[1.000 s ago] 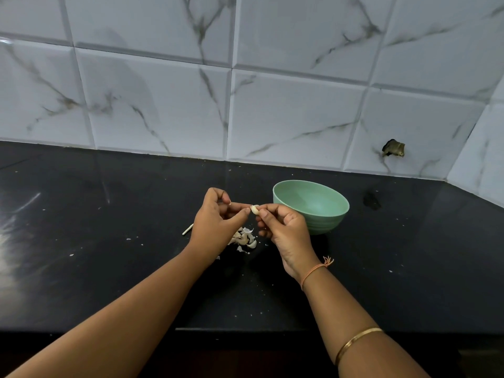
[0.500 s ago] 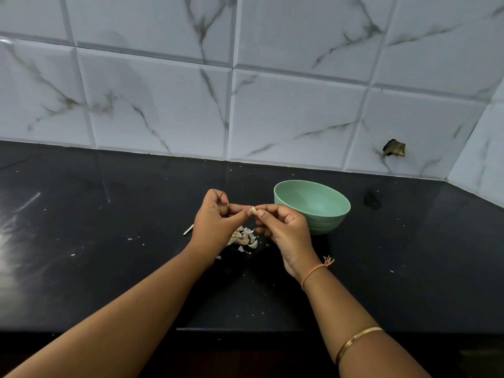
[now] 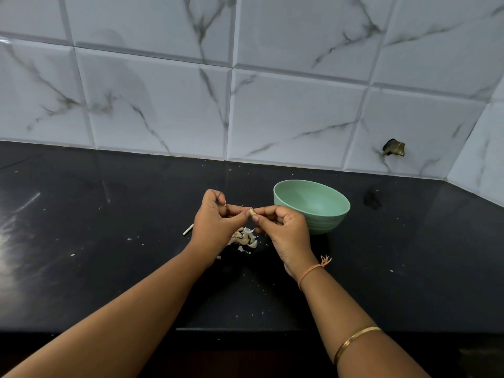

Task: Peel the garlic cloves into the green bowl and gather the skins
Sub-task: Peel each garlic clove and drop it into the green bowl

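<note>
A small garlic clove [image 3: 251,212] is held above the black counter, pinched from both sides between the fingertips of my left hand [image 3: 215,223] and my right hand [image 3: 283,231]. Directly below the hands lies a little heap of white garlic skins [image 3: 245,238]. The green bowl [image 3: 313,205] stands just right of my right hand, upright; what I see of its inside looks bare.
A thin pale stem piece [image 3: 188,229] lies left of my left hand. Small skin flecks dot the black counter [image 3: 109,255]. A marbled tile wall [image 3: 272,105] runs behind, with a broken hole [image 3: 393,148] at the right. The counter's front edge is near my forearms.
Both hands keep pinching the clove at the same spot; the fingertips have shifted slightly on it. Bowl and skins have not moved.
</note>
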The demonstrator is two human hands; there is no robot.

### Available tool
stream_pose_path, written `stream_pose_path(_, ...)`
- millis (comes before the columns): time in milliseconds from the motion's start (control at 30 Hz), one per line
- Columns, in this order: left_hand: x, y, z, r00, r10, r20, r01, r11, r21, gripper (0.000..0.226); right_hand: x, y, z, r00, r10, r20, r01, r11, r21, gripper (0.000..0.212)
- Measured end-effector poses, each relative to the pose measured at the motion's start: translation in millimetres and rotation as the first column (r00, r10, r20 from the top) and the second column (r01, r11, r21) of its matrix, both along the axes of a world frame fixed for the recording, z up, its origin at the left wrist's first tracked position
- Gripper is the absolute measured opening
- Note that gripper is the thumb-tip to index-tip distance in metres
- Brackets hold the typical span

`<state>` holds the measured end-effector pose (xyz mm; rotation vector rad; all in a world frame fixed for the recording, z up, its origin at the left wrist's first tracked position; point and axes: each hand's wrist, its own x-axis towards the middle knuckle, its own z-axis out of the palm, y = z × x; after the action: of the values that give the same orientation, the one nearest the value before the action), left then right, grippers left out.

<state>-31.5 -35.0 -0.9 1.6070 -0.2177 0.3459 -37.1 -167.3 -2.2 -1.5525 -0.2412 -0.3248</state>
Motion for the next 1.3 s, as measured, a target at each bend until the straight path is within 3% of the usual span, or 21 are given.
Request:
stream_pose_path(500, 0.1, -2.8, 0.4, 0.999, 0.032, -0.018, -0.032, 0.999, 0.021, 0.042, -1.2, 0.9, 1.0, 0.998, 0.020, -0.061, -0.018, 0.999, 0.032, 0.012)
stream_pose_path(967, 2.7, -2.1, 0.2, 0.996, -0.032, -0.078, 0.024, 0.994, -0.104, 0.043, -2.5, 1.0, 4.5, 0.975, 0.152, -0.162, -0.104, 0.957, 0.271, 0.008)
stream_pose_path(1300, 1.8, -3.1, -0.1, 0.997, -0.033, -0.074, 0.026, 0.995, -0.093, 0.041, -2.3, 2.3, 3.8, 0.996, 0.036, -0.076, -0.022, 0.985, 0.172, 0.008)
